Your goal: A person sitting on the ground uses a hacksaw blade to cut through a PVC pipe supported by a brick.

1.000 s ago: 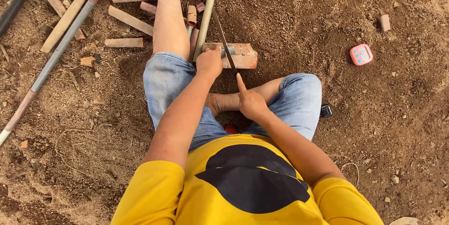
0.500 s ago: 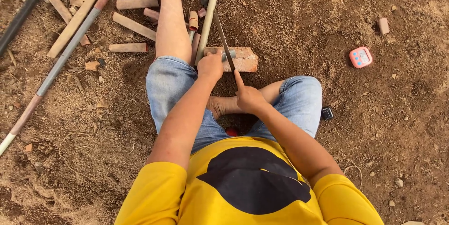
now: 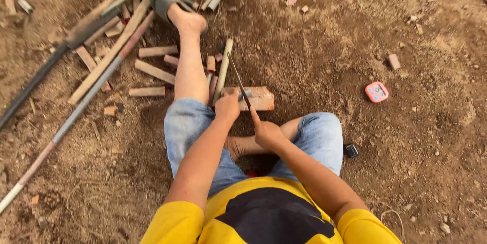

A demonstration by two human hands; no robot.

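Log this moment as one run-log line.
left hand: grips pale bamboo stick on reddish brick | right hand: holds long dark knife blade | pink timer: on dirt

Only screen-type thing I can spot from my end is a little pink timer (image 3: 376, 92), squarish with rounded corners, lying on the bare dirt ground (image 3: 314, 41) off to the right, well apart from the brick (image 3: 258, 99). It has a pale display and small buttons. No packages, labels or signs.
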